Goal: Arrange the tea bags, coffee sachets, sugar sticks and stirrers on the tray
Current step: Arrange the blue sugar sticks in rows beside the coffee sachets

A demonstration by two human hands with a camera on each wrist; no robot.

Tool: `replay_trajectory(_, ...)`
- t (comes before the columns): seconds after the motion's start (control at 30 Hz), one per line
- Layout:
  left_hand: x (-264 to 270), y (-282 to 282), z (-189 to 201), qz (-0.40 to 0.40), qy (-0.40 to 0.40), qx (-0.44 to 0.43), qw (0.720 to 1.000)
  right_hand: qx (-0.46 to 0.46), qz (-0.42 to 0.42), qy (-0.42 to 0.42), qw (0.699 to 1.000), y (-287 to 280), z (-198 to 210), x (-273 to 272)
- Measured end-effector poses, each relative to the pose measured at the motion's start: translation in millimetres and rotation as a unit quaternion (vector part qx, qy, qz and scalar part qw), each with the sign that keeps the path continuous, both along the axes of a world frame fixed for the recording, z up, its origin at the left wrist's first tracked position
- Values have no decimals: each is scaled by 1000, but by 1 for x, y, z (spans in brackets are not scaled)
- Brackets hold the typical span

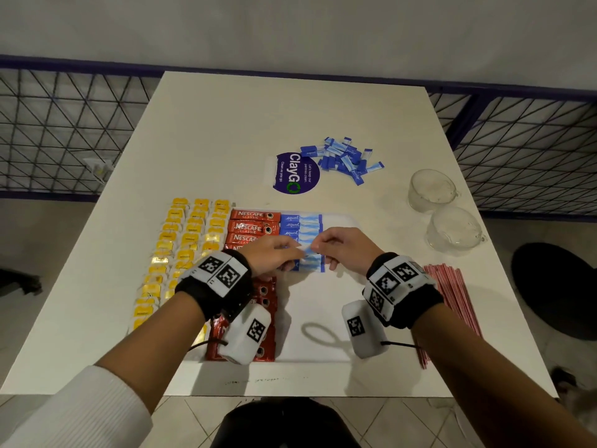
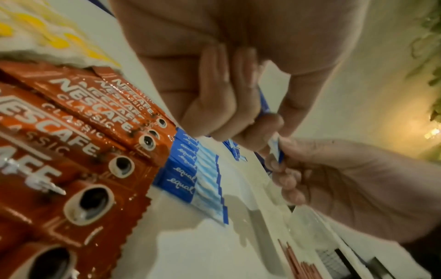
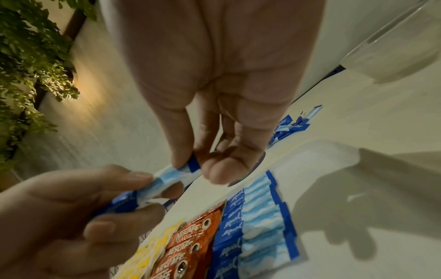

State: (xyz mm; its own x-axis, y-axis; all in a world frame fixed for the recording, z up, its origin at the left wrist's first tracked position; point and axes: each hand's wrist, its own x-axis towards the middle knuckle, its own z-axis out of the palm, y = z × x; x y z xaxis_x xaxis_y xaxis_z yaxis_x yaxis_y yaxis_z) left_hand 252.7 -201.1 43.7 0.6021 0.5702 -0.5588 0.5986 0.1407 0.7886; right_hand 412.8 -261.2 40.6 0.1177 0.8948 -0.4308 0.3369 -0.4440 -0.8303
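1. The tray (image 1: 323, 324) is filled with yellow tea bags (image 1: 181, 250) at 9 o'clock, then coffee sachets (image 1: 253, 226), then sugar sticks (image 1: 302, 224).
2. Stirrers (image 1: 452, 299) are laid at 3 o'clock.
3. One sugar stick (image 3: 167, 179) is pinched at its ends by the left hand (image 1: 274, 255) and right hand (image 1: 344, 250).

Both forearms reach forward, hands meeting at centre. Left hand (image 1: 274, 255): fingers curled, thumb and fingers pinching. Right hand (image 1: 342, 248): thumb and forefinger pinching, other fingers curled under. Fingertips nearly touching. Each wrist carries a marker band.

coffee sachets (image 1: 255, 286) partly behind left wrist
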Motion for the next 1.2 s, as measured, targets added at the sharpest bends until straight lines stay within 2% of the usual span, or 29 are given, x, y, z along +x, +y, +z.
replay_trajectory(0.07,-4,-2,4,20,-35,-39,998,-14,-12,-3,1000,-2,-2,3)
replay_trajectory(0.2,-14,-6,2,43,-41,-39,997,-33,-42,38,998,-8,-8,9)
replay_trajectory(0.37,-19,-10,-15,24,23,12,999,-47,-64,100,992,-16,-19,10)
replay_trajectory(0.5,-24,-12,-23,8,80,107,991,-82,-83,114,987,-24,-31,11)
replay_trajectory(0.67,-35,-13,-29,54,78,144,985,-133,-114,137,975,-27,-39,8)
replay_trajectory(0.9,-43,-16,-29,88,77,160,980,-165,-122,108,973,-20,-33,-2)
replay_trajectory(1.2,-47,-14,-29,89,84,173,977,-179,-154,79,968,-15,-34,-7)
